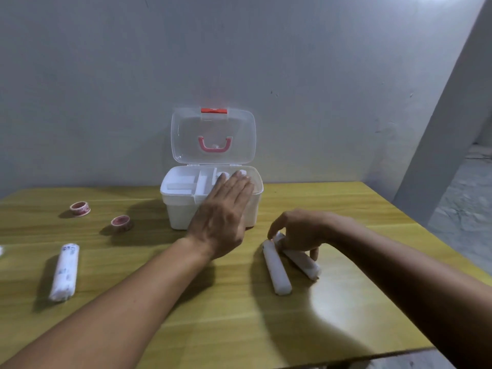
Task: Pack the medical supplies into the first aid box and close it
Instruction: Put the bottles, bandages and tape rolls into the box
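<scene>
The white first aid box [183, 209] stands open at the back of the table, its clear lid [213, 134] upright with a red latch and pink handle. A white tray with compartments sits in its top. My left hand [223, 209] is flat, fingers together, stretched over the box's right compartment, with something white under the fingertips. My right hand [298, 230] curls down onto the upper end of a white bandage roll [303, 262]; a second white roll [277, 270] lies beside it. Another wrapped roll [65, 271] lies at the left. Two red tape rolls [80, 208] [122, 222] sit left of the box.
The yellow wooden table [239, 315] ends at a front-right edge near my right forearm. A grey wall stands right behind the box. A concrete floor shows at the far right. A small white thing [1, 250] peeks in at the left frame edge.
</scene>
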